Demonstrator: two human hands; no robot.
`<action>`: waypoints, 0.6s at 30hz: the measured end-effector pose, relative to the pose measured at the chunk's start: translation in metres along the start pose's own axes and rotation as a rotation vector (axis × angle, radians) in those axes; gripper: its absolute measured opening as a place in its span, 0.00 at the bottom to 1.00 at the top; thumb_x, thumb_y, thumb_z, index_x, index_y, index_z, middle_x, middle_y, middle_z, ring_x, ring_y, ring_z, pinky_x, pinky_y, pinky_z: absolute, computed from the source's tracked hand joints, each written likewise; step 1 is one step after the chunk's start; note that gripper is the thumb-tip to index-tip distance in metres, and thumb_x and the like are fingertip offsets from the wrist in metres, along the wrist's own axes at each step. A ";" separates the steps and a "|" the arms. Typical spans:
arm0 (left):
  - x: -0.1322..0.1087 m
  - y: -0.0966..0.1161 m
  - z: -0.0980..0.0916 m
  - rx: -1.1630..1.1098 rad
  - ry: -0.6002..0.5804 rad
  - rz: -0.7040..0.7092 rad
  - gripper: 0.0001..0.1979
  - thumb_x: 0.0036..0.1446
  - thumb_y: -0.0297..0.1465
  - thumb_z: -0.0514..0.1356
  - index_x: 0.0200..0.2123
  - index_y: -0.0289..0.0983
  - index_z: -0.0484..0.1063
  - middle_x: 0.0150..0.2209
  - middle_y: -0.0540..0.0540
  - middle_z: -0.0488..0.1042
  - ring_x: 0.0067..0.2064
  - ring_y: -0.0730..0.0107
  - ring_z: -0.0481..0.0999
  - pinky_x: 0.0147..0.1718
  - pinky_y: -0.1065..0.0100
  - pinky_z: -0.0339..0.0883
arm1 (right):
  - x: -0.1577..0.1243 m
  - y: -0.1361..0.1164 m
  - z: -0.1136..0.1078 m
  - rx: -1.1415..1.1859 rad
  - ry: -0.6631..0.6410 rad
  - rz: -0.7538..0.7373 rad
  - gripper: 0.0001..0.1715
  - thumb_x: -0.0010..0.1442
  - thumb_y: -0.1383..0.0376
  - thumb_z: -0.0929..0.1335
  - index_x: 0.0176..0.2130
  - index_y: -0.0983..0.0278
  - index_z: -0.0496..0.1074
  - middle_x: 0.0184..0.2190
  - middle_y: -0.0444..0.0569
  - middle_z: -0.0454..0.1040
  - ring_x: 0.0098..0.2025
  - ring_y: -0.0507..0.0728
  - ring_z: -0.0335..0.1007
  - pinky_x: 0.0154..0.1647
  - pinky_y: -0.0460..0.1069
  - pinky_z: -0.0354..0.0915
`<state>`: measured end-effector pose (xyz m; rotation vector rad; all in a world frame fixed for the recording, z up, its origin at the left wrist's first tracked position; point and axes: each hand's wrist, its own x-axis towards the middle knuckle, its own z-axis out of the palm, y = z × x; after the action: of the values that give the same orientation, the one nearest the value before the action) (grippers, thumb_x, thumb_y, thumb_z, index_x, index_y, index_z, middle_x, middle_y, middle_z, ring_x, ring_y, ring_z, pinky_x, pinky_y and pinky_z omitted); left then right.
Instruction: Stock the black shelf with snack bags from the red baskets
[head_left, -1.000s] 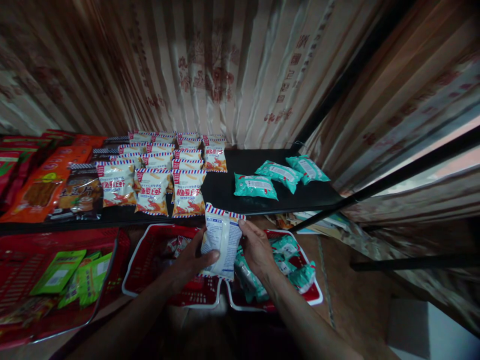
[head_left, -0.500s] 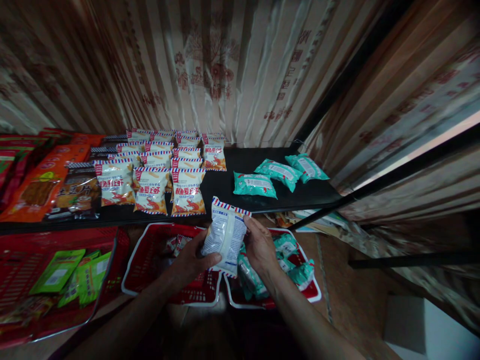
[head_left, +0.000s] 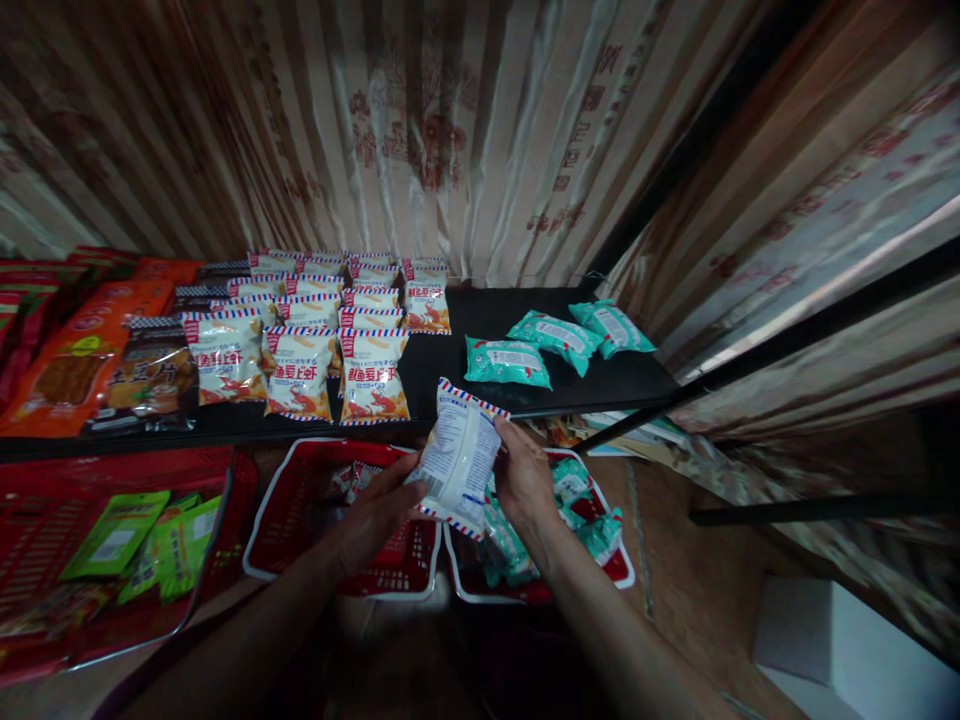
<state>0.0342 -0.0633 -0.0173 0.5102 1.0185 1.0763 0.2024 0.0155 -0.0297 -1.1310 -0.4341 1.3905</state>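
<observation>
Both the left hand (head_left: 379, 515) and the right hand (head_left: 525, 475) grasp a white, pillow-shaped plastic packet (head_left: 461, 460) by the flat black shelf's (head_left: 600, 387) front edge, tilted further rightward than a second ago, thus being turned, not set down.

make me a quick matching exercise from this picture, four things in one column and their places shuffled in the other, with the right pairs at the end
Things:
1. white packet with its printed back showing
2. bright green packets
3. large orange packet
4. pale box

Places:
A. at the lower right of the picture
B. inside the red basket farthest left
C. held by both hands, left hand and right hand
D. on the black shelf, toward its left end in view

Right pairs: 1-C, 2-B, 3-D, 4-A
</observation>
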 end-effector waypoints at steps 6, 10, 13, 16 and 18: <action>0.001 0.000 0.002 -0.003 0.014 0.026 0.18 0.39 0.34 0.70 0.37 0.40 0.79 0.29 0.49 0.78 0.38 0.63 0.76 0.41 0.63 0.68 | -0.003 -0.002 0.001 -0.027 -0.056 -0.012 0.14 0.39 0.59 0.77 0.25 0.63 0.76 0.24 0.42 0.78 0.26 0.52 0.71 0.30 0.46 0.66; 0.004 0.000 -0.001 0.015 0.033 0.067 0.19 0.41 0.34 0.70 0.40 0.40 0.77 0.30 0.48 0.78 0.40 0.61 0.75 0.44 0.62 0.68 | -0.007 -0.003 0.002 -0.040 -0.144 0.013 0.18 0.46 0.52 0.73 0.33 0.62 0.77 0.29 0.43 0.79 0.31 0.54 0.72 0.31 0.47 0.66; 0.005 0.004 0.000 -0.040 0.017 0.081 0.22 0.43 0.33 0.68 0.45 0.39 0.75 0.37 0.46 0.79 0.41 0.62 0.76 0.42 0.64 0.69 | -0.011 -0.003 0.001 -0.089 -0.270 0.026 0.20 0.50 0.50 0.70 0.37 0.61 0.76 0.34 0.45 0.79 0.36 0.57 0.73 0.31 0.47 0.66; 0.006 0.009 0.004 -0.092 -0.010 0.103 0.24 0.45 0.31 0.67 0.49 0.38 0.72 0.43 0.45 0.78 0.44 0.62 0.75 0.43 0.65 0.68 | -0.017 -0.002 -0.001 -0.155 -0.405 0.008 0.19 0.54 0.52 0.69 0.42 0.61 0.75 0.40 0.46 0.78 0.42 0.57 0.72 0.36 0.48 0.67; 0.006 0.012 0.005 -0.117 -0.020 0.141 0.24 0.46 0.30 0.66 0.49 0.38 0.71 0.45 0.44 0.77 0.48 0.60 0.74 0.46 0.64 0.68 | -0.020 -0.001 -0.002 -0.184 -0.496 -0.011 0.20 0.55 0.54 0.68 0.46 0.60 0.74 0.43 0.47 0.77 0.45 0.58 0.72 0.41 0.50 0.67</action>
<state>0.0339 -0.0520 -0.0087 0.5024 0.9065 1.2455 0.2005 -0.0036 -0.0227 -0.9164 -0.9358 1.6458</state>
